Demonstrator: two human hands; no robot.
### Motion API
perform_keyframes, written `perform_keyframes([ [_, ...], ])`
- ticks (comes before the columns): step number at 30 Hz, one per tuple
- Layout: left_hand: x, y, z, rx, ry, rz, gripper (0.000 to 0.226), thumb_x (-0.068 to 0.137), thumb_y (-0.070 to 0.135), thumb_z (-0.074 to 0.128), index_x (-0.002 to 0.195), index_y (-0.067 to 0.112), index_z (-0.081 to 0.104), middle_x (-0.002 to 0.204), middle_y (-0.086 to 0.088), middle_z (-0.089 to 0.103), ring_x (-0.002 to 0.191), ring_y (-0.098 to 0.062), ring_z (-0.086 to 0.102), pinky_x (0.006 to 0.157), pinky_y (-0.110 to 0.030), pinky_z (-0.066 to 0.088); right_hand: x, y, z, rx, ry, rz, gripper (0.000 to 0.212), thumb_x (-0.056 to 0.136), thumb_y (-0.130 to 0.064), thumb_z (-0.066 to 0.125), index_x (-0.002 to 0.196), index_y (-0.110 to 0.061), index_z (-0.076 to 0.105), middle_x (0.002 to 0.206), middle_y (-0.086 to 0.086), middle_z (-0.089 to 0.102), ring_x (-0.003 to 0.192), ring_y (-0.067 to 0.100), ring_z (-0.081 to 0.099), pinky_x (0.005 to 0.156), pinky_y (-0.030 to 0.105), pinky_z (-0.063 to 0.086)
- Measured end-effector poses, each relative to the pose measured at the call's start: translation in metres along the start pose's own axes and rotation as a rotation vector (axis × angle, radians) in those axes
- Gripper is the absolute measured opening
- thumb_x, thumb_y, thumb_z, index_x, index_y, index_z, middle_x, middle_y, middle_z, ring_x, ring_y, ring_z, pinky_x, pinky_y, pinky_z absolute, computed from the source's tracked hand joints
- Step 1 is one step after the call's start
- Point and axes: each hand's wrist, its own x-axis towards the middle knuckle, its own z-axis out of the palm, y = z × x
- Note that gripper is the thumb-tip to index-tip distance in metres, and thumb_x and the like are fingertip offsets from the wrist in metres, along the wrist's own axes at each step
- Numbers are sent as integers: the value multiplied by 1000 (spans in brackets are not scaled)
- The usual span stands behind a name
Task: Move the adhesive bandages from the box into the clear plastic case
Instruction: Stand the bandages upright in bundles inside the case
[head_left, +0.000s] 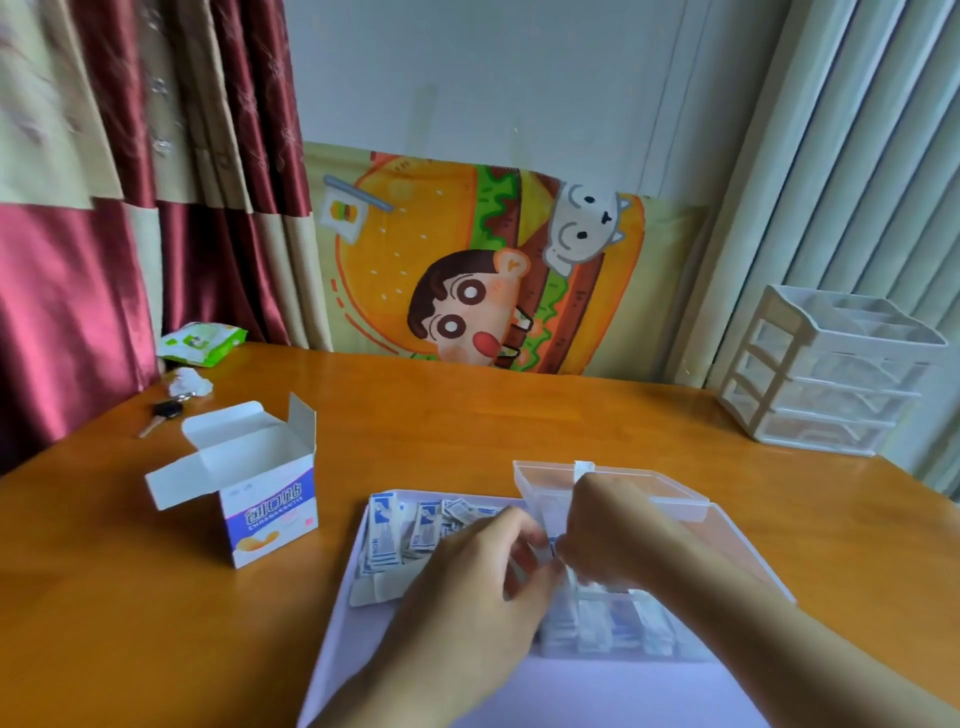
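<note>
1. The person's left hand (467, 587) and right hand (618, 530) meet over the middle of a pale lilac sheet (467, 691) lying on the orange wooden counter (519, 415).
2. The left hand's fingers (519, 530) are curled inward toward the right hand; they seem to pinch a small wrapped bandage between the two hands, though motion blur makes the hold hard to confirm.
3. The right hand's fingers are bent down and hidden behind its back, so what they hold cannot be told.
4. A loose heap of adhesive bandages (410, 530) in blue-and-white wrappers lies on the far-left part of the sheet, just beyond the left hand.
5. The clear plastic case (613, 634) sits on the sheet under and in front of the hands, with several wrapped bandages already standing inside it.
6. Its clear lid (649, 488) is swung open behind the right hand, tilted up at the far side.
7. The box (254, 499), white and purple, stands upright on the counter to the left of the sheet, well apart from the hands, with its top flaps open.
8. Farther left on the counter lie a key (161, 415), a crumpled white tissue (187, 384) and a green-and-white packet (202, 340).
9. A small white drawer unit (826, 369) stands at the counter's far right.
10. A cartoon burger cloth (483, 265) hangs behind the counter, next to red and cream curtains (130, 182).
</note>
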Motion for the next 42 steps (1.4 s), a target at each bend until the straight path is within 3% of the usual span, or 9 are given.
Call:
perform_keyframes([
  [10,24,-77,-82,433,216,-339,12,96,38,61,88,29,61,81,10,66,79,-8,62,68,-39,57,-62,-32,-17,194,578,-217,23,87,-15,55,65,-9,55,53,6,52,51,23,46,49,42,43],
  [14,23,-85,-72,652,88,-415,38,91,64,57,90,27,52,96,6,51,88,-16,53,62,-34,39,-79,-66,6,330,506,-377,21,85,-25,49,69,-13,54,56,4,54,50,22,47,46,43,42],
  [20,22,-100,-60,601,126,-442,21,92,47,57,93,26,54,98,4,58,101,-20,57,72,-34,52,-75,-88,32,417,365,-324,23,83,-31,41,74,-16,55,64,3,60,58,23,54,52,42,48],
  [26,19,-97,-68,474,150,-433,7,90,34,56,85,29,55,86,8,62,86,-10,57,51,-26,34,-24,-132,26,471,71,-173,23,84,-15,48,102,-11,63,90,5,64,80,28,60,65,35,50],
  [29,14,-96,-71,450,194,-394,15,94,34,55,81,28,58,81,7,62,82,-10,57,53,-28,41,0,-150,30,478,-78,-101,4,91,-12,58,93,-12,56,84,2,52,66,20,51,52,28,42],
  [33,12,-97,-76,341,258,-435,27,98,34,58,73,22,60,73,4,62,69,-10,55,50,-26,38,11,-157,36,476,-70,-56,26,98,-17,54,75,-14,42,75,2,49,56,15,40,44,25,32],
  [36,13,-98,-81,239,324,-439,39,99,37,62,66,17,55,60,3,57,57,-10,49,43,-18,29,13,-154,40,613,-4,-32,11,93,-20,53,87,-12,49,85,5,63,70,21,63,54,33,50],
  [39,15,-97,-88,71,297,-403,33,96,35,69,68,20,61,61,7,63,59,-8,59,45,-15,42,7,-148,40,917,-18,-28,22,78,-16,65,100,-14,61,86,3,72,66,17,67,55,31,50],
  [42,15,-85,-92,-158,226,-365,20,96,39,69,83,24,72,75,8,76,69,-9,72,60,-30,58,-6,-141,39,1199,-32,-22,34,79,-22,82,107,-14,66,77,1,74,57,10,62,51,23,47],
])
